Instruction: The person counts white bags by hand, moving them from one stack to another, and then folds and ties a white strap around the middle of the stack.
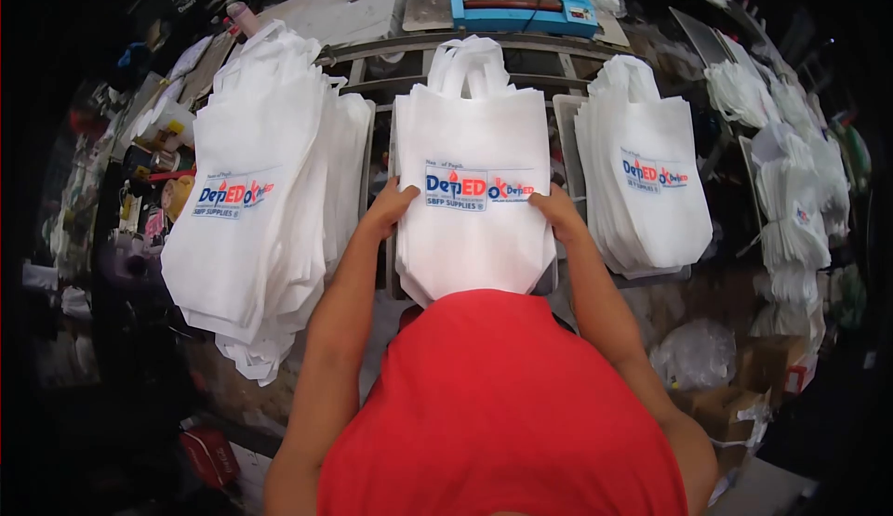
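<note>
A white tote bag (474, 135) with blue and red "DepED" print lies face up on the middle stack, its handles pointing away from me. My left hand (394, 207) is closed on its left edge, thumb near the print and fingers mostly hidden. On the opposite edge, my right hand (556, 213) grips at about the same height, thumb on top. To the left is a taller, untidy pile of printed white bags (251, 153). Another stack of printed bags (646, 181) sits to the right.
A blue heat sealer (526, 9) stands at the back. More white bags (791, 200) hang in bundles at far right. Cardboard boxes (730, 412) and a clear plastic bag (696, 353) are low on the right. Jars and tools (167, 158) crowd the left.
</note>
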